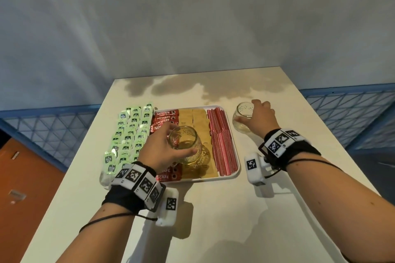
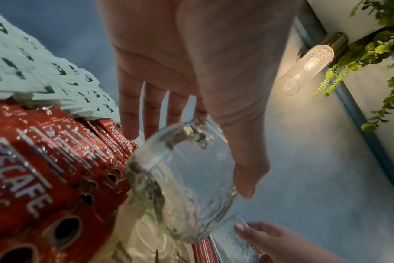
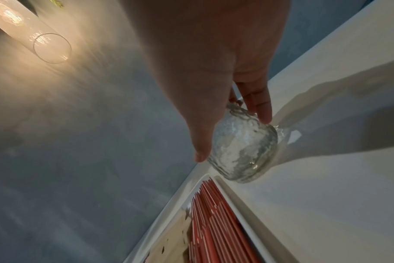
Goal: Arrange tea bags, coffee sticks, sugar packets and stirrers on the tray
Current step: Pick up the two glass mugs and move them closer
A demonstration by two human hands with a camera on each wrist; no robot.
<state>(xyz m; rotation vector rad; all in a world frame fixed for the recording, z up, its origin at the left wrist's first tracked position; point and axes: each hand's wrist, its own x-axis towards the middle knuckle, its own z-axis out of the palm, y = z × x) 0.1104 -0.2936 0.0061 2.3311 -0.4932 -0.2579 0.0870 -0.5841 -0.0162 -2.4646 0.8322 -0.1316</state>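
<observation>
Pretty far along, I'd say. Lower middle of the head view: the left hand [image 1: 164,151] has its fingers and thumb wrapped round a glass jar [image 1: 185,145], held above the tray [image 1: 235,174], over the near part of the coffee sticks and sugar packets. The left wrist view shows thumb on one side and fingers on the other, jar tilted, looks empty.

The tray sits in the middle of the frame, and three of the four item types are lined up in it:
- coffee sticks [image 1: 165,116], red, in a column on its left side
- sugar packets [image 1: 193,117], brown, in the middle
- stirrers [image 1: 222,141], red and white, in a neat row along its right side

The tea bags [image 1: 128,132] are the odd one out. They're laid in tidy rows left of center, but seemingly beside the tray on the table [image 1: 213,209], touching the coffee sticks' edge. Can't tell for sure whether any tray is under them.

Farther back, right of the tray, the right hand [image 1: 259,118] curls round a second jar [image 1: 242,118] that stands on the table, also empty from what I can see.

So my guess: sorting's basically done, what's left is parking the two jars somewhere, and maybe getting the tea bags properly onto the tray if they aren't already.
</observation>
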